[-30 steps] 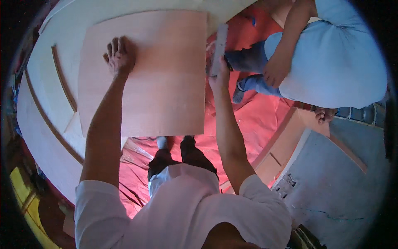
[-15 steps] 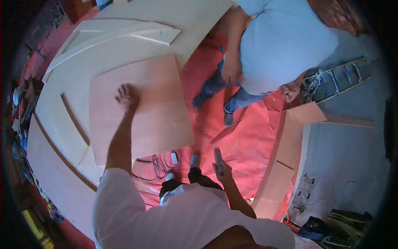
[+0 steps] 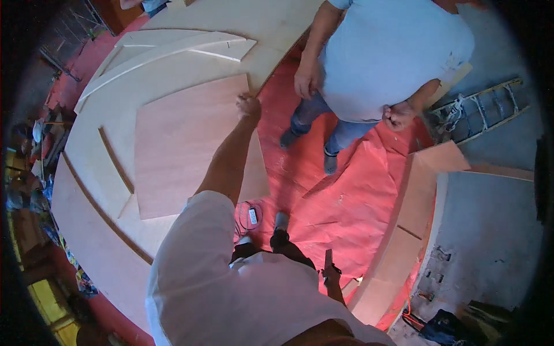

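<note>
A squarish plywood sheet with a slightly curved far edge lies on a larger pale board. My left hand has its fingers curled around the sheet's right edge, near the far corner. Low beside my body, my right hand is closed on a short flat bar that sticks up from the fist. What kind of bar it is, I cannot tell.
Facing me stands a person in a light blue shirt. Curved wooden strips lie on the board at left. A power strip with cable rests on red floor covering. At right are a long wooden trough and a ladder.
My left hand has gone from lying spread on the plywood sheet to its right edge, and its fingers have curled. My right hand has drawn down closer to my body with the flat bar.
</note>
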A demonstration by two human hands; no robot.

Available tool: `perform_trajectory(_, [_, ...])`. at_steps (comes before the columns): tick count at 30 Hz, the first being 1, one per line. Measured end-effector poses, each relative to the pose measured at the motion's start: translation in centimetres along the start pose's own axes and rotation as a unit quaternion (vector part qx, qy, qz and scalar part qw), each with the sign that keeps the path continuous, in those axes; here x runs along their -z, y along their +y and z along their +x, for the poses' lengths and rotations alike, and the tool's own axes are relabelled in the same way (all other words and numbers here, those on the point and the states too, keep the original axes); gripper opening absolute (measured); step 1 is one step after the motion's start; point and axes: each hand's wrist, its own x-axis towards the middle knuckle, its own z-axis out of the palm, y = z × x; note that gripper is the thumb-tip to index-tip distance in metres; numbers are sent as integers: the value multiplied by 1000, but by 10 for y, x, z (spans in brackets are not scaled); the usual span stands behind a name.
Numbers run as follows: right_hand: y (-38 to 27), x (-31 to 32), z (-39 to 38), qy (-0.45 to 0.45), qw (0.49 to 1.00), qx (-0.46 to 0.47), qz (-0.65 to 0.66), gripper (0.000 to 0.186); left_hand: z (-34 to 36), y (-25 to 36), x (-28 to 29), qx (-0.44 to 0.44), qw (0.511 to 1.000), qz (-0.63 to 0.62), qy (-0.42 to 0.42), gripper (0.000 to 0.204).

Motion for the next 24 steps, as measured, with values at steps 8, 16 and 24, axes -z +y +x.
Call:
perform_trajectory(8, [14, 32, 90, -50, 802, 376, -462, 22, -89, -41, 45, -115, 969, -219, 11, 45])
perform_trajectory(16, [-123, -199, -9, -439, 897, 39, -34, 29, -287, -40, 99, -170, 982, -63, 46, 59])
perform_trajectory(24, [-226, -340, -112, -645, 638, 146, -393, 44, -327, -49, 185, 129, 418, -827, -352, 47])
